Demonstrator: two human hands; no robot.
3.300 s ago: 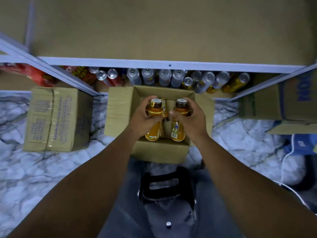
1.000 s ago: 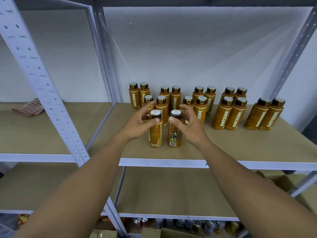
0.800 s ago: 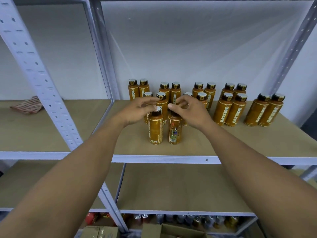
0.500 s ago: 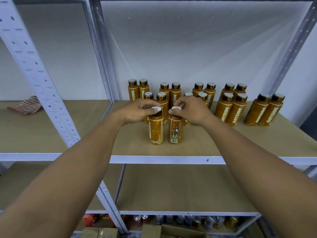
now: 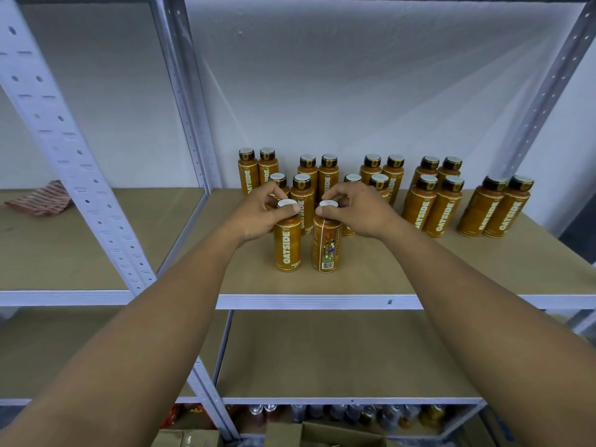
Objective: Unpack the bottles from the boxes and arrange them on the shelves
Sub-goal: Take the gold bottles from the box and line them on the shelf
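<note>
While the metal shelving [image 5: 64,150] fills the frame, its middle shelf [image 5: 419,269] carries paired upright orange bottles [image 5: 435,204] right of centre. A cardboard box [image 5: 322,435] sits at bottom centre, contents not visible. At frame centre, the left hand [image 5: 258,217] pinches the left front bottle [image 5: 287,246] by its cap; the right hand [image 5: 358,211] pinches the right front bottle [image 5: 327,250] likewise.
</note>
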